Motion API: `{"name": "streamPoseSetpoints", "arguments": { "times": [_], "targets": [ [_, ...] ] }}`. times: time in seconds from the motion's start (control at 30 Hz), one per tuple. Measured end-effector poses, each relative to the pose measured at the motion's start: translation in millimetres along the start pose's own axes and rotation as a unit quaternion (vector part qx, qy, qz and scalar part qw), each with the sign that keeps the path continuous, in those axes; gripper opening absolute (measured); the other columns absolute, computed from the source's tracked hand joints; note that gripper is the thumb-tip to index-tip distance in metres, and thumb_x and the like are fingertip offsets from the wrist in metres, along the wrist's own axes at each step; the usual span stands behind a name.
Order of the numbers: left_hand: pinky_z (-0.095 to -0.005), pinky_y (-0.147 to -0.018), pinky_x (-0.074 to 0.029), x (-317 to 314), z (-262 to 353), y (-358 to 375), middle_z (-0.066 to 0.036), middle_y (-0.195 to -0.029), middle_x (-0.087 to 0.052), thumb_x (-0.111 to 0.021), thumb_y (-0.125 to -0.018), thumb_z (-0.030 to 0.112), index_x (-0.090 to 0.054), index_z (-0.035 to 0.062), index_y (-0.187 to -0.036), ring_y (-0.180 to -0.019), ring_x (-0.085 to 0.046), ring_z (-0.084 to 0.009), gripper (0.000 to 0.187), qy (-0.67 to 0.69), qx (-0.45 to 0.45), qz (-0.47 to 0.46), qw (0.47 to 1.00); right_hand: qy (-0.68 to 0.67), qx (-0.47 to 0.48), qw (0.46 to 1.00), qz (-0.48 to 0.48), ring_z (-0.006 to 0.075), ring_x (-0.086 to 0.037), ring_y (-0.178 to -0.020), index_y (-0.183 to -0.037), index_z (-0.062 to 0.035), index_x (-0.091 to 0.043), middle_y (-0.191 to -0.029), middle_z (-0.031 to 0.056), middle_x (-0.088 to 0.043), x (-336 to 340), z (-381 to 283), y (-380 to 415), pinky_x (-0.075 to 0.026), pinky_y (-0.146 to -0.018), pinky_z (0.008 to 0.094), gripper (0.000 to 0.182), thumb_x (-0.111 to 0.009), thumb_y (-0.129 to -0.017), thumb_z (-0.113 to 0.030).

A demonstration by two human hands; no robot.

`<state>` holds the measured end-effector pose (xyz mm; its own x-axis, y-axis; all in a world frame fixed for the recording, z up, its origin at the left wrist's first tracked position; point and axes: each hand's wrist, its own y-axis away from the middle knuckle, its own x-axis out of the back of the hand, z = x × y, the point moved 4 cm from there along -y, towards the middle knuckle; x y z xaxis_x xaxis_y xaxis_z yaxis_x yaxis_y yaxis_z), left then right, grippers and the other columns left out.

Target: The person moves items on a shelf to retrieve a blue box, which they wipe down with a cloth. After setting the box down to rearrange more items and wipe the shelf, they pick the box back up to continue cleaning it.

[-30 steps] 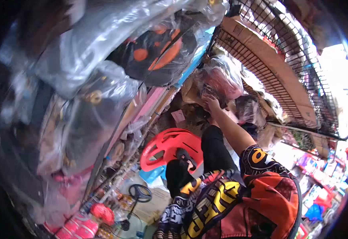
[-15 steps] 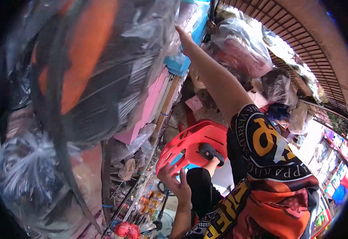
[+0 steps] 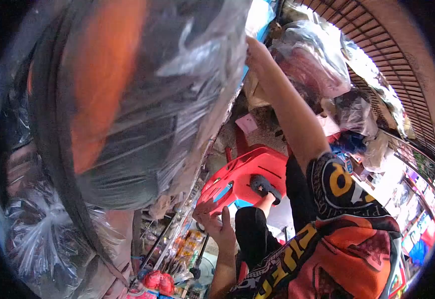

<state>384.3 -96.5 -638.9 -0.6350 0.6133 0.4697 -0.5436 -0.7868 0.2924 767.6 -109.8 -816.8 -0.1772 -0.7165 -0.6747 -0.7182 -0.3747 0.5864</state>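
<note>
A large clear plastic bag [image 3: 143, 144] with black and orange goods inside fills the upper left, close to the camera, with a dark strap [image 3: 53, 114] hanging across it. My right hand [image 3: 258, 54] reaches up to the bag's right edge, its fingers hidden behind the plastic. Lower down, my left hand [image 3: 216, 225] is raised with fingers spread and nothing in it, in front of the red plastic chair [image 3: 235, 174]. One foot in a dark shoe [image 3: 263, 186] rests on that chair.
More plastic-wrapped bundles [image 3: 312, 60] are piled at the upper right below a wire grille [image 3: 377, 45]. A knotted clear bag [image 3: 43, 234] sits at lower left. Small packaged goods [image 3: 190, 244] and a red bundle [image 3: 158, 283] lie below. A pink paper [image 3: 246, 123] is on the floor.
The large bag has shifted right and downward in view, now covering the pink box beside it. My right hand has moved right along with its edge; my left hand stays spread, nearly in place.
</note>
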Motion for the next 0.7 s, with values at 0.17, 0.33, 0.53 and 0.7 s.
{"name": "streamPoseSetpoints", "arguments": {
  "times": [0.17, 0.33, 0.53, 0.7],
  "targets": [
    [-0.0303, -0.084, -0.038, 0, -1, -10, -0.009, -0.113, -0.035, -0.054, -0.078, 0.006, -0.036, 0.0029, -0.111, -0.098, -0.040, -0.0198, 0.038, -0.053, -0.047, -0.029, 0.997, 0.050, 0.072, 0.996, 0.003, 0.0214, -0.058, -0.072, -0.099, 0.0016, -0.049, -0.084, 0.0091, -0.057, -23, -2, 101, -0.049, -0.068, 0.0358, 0.024, -0.052, -0.078, -0.009],
    [-0.0362, -0.084, -0.036, -2, 21, -35, -0.012, -0.125, -0.024, -0.055, -0.078, 0.010, -0.026, 0.0030, -0.122, -0.105, -0.036, -0.0237, 0.053, -0.020, -0.063, 0.075, 0.995, 0.170, 0.038, 0.984, 0.033, 0.0189, -0.054, -0.076, -0.116, 0.0026, -0.032, -0.095, 0.0122, -0.053, -73, 53, 165, -0.046, -0.059, 0.0293, 0.059, -0.065, -0.070, -0.012],
    [-0.0457, -0.092, -0.027, 10, 54, -91, -0.019, -0.128, -0.019, -0.058, -0.078, 0.025, -0.025, 0.0011, -0.126, -0.111, -0.030, -0.0362, 0.063, -0.540, -0.315, 0.214, 0.751, 0.343, 0.113, 0.932, 0.020, 0.0343, -0.042, -0.108, -0.124, 0.0075, -0.015, -0.117, 0.0266, -0.039, -100, 221, 142, -0.034, -0.090, 0.0338, 0.080, -0.063, -0.064, -0.012],
    [-0.0477, -0.092, -0.024, 2, 27, -153, -0.023, -0.129, -0.012, -0.059, -0.076, 0.028, -0.020, 0.0054, -0.129, -0.113, -0.024, -0.0388, 0.070, -0.497, -0.079, 0.011, 0.864, 0.277, 0.011, 0.942, -0.192, 0.0197, -0.056, -0.078, -0.117, -0.0044, -0.044, -0.095, 0.0164, -0.057, -49, 129, 151, -0.045, -0.070, 0.0305, 0.055, -0.066, -0.071, -0.024]
  ]
}}
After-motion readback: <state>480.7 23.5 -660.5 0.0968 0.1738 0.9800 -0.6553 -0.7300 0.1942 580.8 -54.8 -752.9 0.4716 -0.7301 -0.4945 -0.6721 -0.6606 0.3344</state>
